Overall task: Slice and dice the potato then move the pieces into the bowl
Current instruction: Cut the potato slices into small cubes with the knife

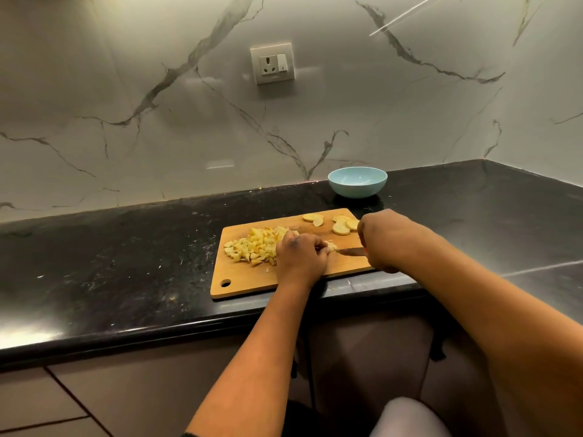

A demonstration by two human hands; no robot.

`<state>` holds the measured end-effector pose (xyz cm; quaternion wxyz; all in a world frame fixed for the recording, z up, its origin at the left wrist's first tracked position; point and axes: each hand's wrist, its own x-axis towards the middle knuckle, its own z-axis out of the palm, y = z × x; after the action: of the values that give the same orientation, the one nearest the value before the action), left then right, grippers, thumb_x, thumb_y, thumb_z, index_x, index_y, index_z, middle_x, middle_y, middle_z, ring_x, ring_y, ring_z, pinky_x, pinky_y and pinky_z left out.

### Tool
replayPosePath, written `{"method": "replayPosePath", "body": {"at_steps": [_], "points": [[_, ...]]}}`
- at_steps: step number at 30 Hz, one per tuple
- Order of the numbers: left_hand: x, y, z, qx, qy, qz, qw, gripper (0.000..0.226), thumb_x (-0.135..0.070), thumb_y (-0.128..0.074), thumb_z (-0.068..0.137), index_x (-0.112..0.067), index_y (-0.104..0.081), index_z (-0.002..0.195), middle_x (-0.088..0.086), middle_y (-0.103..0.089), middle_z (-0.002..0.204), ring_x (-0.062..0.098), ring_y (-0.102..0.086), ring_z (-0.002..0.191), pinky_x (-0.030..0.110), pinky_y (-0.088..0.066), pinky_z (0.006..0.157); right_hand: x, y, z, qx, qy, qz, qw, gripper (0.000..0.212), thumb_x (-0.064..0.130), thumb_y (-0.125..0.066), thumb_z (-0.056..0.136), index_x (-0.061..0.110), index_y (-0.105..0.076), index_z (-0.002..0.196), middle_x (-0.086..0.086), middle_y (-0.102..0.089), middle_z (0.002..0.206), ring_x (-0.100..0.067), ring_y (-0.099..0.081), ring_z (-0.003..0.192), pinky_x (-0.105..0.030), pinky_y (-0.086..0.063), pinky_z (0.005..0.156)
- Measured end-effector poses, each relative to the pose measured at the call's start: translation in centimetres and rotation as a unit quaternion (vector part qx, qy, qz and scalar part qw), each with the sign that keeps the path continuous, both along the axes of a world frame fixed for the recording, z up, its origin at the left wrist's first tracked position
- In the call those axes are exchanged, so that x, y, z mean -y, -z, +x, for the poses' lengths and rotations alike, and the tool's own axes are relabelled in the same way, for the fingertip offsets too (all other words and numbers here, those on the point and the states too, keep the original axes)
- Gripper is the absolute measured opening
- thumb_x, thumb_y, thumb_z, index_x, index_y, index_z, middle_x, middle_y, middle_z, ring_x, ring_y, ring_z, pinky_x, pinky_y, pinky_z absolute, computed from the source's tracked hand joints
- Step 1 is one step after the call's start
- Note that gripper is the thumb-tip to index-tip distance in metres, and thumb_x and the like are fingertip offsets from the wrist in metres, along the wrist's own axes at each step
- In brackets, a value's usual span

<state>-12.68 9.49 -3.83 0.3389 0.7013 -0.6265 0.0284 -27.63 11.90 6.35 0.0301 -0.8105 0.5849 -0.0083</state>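
A wooden cutting board [246, 283] lies on the black counter. A heap of diced potato [252, 246] covers its left part, and several potato slices [340, 228] lie at its far right corner. My left hand [301, 257] pinches a small potato piece [331, 246] against the board. My right hand [381, 241] grips a knife [350, 251] whose blade points left and meets that piece. The knife's handle is hidden inside my fist. A light blue bowl [357, 182] stands behind the board near the wall, and I see nothing in it.
The black counter [126, 263] runs left and right, with its front edge just below the board. A marble wall with a power socket [273, 64] rises behind. Cabinet fronts sit below the counter.
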Motion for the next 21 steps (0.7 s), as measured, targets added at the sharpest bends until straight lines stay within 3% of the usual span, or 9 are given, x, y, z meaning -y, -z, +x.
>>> {"method": "replayPosePath", "body": {"at_steps": [5, 8, 13, 17, 21], "points": [[-0.2, 0.2, 0.2, -0.001, 0.010, -0.009, 1.000, 0.021, -0.028, -0.061, 0.092, -0.022, -0.070, 0.110, 0.005, -0.065, 0.106, 0.021, -0.054, 0.106, 0.037, -0.047, 0.095, 0.1, 0.4, 0.3, 0.080, 0.008, -0.023, 0.996, 0.036, 0.008, -0.068, 0.086, 0.016, -0.059, 0.120, -0.006, -0.061, 0.102, -0.019, -0.060, 0.089, -0.034, -0.056, 0.086], [-0.3, 0.3, 0.1, -0.004, 0.012, 0.004, 1.000, 0.022, -0.026, -0.059, 0.092, -0.022, -0.071, 0.109, 0.007, -0.065, 0.105, 0.022, -0.053, 0.106, 0.039, -0.048, 0.094, -0.3, 1.5, 1.2, 0.055, 0.016, -0.001, 0.998, 0.038, 0.004, -0.067, 0.084, 0.015, -0.057, 0.119, -0.009, -0.060, 0.109, -0.023, -0.060, 0.097, -0.037, -0.055, 0.087], [0.2, 0.2, 0.1, -0.010, 0.002, 0.030, 0.999, 0.025, -0.027, -0.055, 0.091, -0.024, -0.075, 0.106, 0.006, -0.066, 0.106, 0.024, -0.049, 0.110, 0.039, -0.043, 0.093, -1.0, 3.6, 2.4, 0.056, -0.008, -0.020, 0.998, 0.023, 0.002, -0.056, 0.090, 0.012, -0.062, 0.109, -0.009, -0.063, 0.104, -0.024, -0.062, 0.093, -0.035, -0.055, 0.083], [0.0, 0.2, 0.2, 0.005, 0.007, 0.021, 1.000, 0.024, -0.027, -0.055, 0.093, -0.020, -0.074, 0.106, 0.003, -0.068, 0.104, 0.022, -0.047, 0.111, 0.040, -0.040, 0.092, -1.8, 1.2, 2.0, 0.017, -0.002, 0.010, 1.000, 0.034, 0.001, -0.066, 0.083, 0.014, -0.058, 0.114, -0.002, -0.050, 0.087, -0.022, -0.057, 0.090, -0.035, -0.054, 0.085], [-0.1, 0.2, 0.4, 0.005, 0.014, 0.027, 1.000, 0.025, -0.027, -0.055, 0.094, -0.020, -0.073, 0.110, 0.001, -0.066, 0.108, 0.021, -0.045, 0.113, 0.039, -0.040, 0.095, -2.4, -0.6, 0.8, -0.039, 0.018, 0.029, 0.999, 0.041, 0.007, -0.071, 0.083, 0.011, -0.055, 0.121, -0.008, -0.053, 0.103, -0.023, -0.057, 0.097, -0.035, -0.053, 0.091]]}}
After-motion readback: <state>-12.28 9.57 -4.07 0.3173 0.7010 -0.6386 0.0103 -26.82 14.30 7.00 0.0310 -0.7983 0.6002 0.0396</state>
